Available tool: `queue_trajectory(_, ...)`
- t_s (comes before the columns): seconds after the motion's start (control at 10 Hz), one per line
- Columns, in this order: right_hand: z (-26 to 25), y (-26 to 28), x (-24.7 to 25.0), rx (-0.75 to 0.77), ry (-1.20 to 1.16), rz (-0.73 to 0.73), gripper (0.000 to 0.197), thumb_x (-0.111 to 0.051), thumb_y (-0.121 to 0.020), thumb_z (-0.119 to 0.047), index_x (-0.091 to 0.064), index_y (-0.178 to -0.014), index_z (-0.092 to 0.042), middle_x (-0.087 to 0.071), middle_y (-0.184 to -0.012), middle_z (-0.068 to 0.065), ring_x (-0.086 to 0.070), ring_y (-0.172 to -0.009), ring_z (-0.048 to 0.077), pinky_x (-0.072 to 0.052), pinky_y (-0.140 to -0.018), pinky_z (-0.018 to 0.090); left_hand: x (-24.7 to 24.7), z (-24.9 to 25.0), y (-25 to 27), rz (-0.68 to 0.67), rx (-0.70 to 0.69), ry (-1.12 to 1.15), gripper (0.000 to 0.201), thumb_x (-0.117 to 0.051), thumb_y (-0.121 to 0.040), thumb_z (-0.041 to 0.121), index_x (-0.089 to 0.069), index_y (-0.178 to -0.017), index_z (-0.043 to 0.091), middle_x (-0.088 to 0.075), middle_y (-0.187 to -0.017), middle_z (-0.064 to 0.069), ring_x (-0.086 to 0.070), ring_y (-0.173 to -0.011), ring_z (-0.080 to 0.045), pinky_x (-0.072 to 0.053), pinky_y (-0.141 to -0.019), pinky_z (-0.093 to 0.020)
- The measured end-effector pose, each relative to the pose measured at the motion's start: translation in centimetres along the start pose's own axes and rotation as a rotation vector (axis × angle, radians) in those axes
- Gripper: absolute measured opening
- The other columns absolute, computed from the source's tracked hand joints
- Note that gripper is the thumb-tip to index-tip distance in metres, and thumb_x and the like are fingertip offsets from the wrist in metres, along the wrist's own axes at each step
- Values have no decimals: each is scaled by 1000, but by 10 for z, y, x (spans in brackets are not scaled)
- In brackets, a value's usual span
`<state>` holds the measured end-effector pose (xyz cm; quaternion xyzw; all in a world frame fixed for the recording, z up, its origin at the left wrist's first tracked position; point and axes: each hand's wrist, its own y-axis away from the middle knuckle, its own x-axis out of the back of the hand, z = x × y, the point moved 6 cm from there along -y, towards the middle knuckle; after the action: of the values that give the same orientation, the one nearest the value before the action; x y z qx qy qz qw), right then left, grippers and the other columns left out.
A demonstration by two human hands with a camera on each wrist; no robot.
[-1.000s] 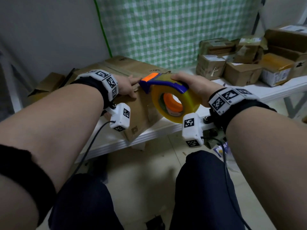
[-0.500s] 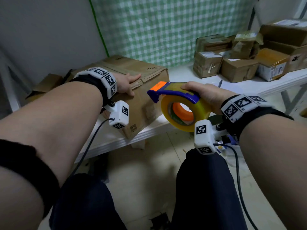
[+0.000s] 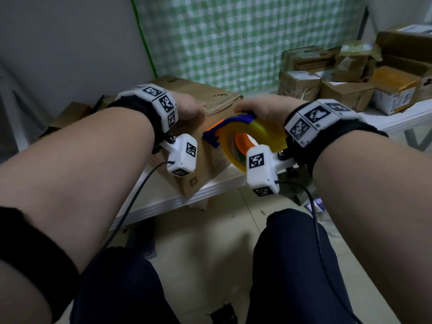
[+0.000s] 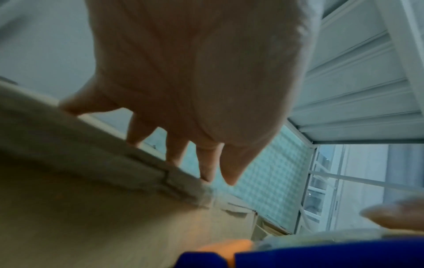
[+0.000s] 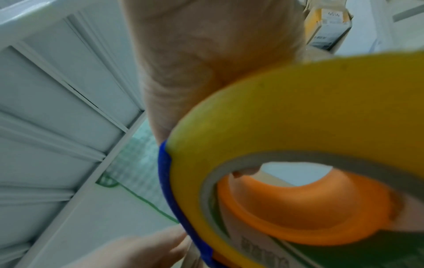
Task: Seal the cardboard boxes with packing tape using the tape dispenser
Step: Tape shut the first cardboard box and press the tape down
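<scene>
On the white table before a green checked cloth, the left hand lies flat-fingered on the cardboard box; the right hand grips the tape dispenser against its front edge.

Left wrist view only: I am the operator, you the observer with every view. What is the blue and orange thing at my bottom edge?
Observer: A tape dispenser carrying a yellow tape roll, gripped by the right hand.
Operator: Where does the box stand?
Observer: The cardboard box stands at the white table's front edge.
Operator: Any other boxes?
Observer: Smaller cardboard boxes are piled further right on the table.
</scene>
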<state>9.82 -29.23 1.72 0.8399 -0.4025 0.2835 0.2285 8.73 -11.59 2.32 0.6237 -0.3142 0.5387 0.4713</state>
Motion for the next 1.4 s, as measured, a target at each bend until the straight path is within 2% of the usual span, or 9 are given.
queue_trajectory(0.1,-3,-12,1,-23,-14,-24,37,-38,-101,-33,-52,-69,-21,-55,-74,2,-49,-63,17,-41,-76,32,8,0,-1,-8,15,-96,47,-41,-97,45,-57,-127,12,-55,-121,-11,-48,-96,-22,-37,-85,-31)
queue_trajectory(0.5,-3,-34,13,-117,-100,-4,20,-44,-96,-28,-58,-85,-19,-55,-96,6,-52,-89,22,-39,-106,44,2,-4,-4,-23,-61,-68,49,-45,-97,26,-36,-145,24,-32,-153,3,-31,-138,-19,-19,-115,-33)
queue_trajectory(0.6,-1,-40,7,-138,-7,30,35,-47,-94,-30,-57,-120,-9,-48,-105,4,-47,-96,23,-38,-107,44,2,-2,0,-21,-84,-95,49,-40,-100,26,-29,-148,22,-28,-154,-1,-28,-139,-21,-17,-115,-33)
queue_trajectory(0.7,8,-49,-1,-172,97,-5,33,-48,-98,-31,-54,-117,-4,-52,-97,6,-53,-79,22,-48,-86,32,5,-5,9,-13,-96,-84,47,-37,-101,29,-30,-148,24,-31,-153,-1,-32,-137,-22,-20,-111,-30)
queue_trajectory(0.8,8,-47,1,-177,155,46,38,-46,-97,-32,-55,-125,-7,-58,-116,13,-54,-94,23,-43,-67,28,10,-29,7,-15,-53,13,43,-44,-97,37,-48,-138,26,-44,-145,2,-45,-127,-20,-29,-109,-33)
queue_trajectory(1.0,-3,-28,44,-147,72,422,16,-53,-91,-37,-51,-87,-22,-47,-74,-4,-41,-58,9,-36,-46,23,14,-72,13,16,94,14,42,-42,-100,21,-42,-142,16,-40,-147,-5,-40,-132,-23,-27,-110,-33)
queue_trajectory(1.1,-14,-32,57,-185,216,619,41,-55,-87,-42,-47,-61,-12,-42,-57,3,-39,-47,16,-28,-41,24,11,-95,3,35,164,183,31,-47,-97,24,-57,-122,9,-55,-126,-11,-56,-106,-27,-45,-94,-40)
queue_trajectory(1.2,-24,-41,55,-179,296,716,50,-53,-88,-47,-45,-58,-9,-43,-55,6,-41,-46,20,-27,-43,24,8,-97,0,26,181,479,12,-53,-93,24,-58,-86,14,-60,-88,-7,-57,-71,-21,-54,-69,-36)
queue_trajectory(1.4,-54,-63,47,-113,378,749,53,-52,-88,-58,-53,-83,-6,-51,-76,12,-61,-89,36,-47,-85,45,13,-81,-2,-4,107,545,17,-47,-97,18,-58,-87,9,-59,-86,-10,-60,-67,-21,-59,-69,-35)
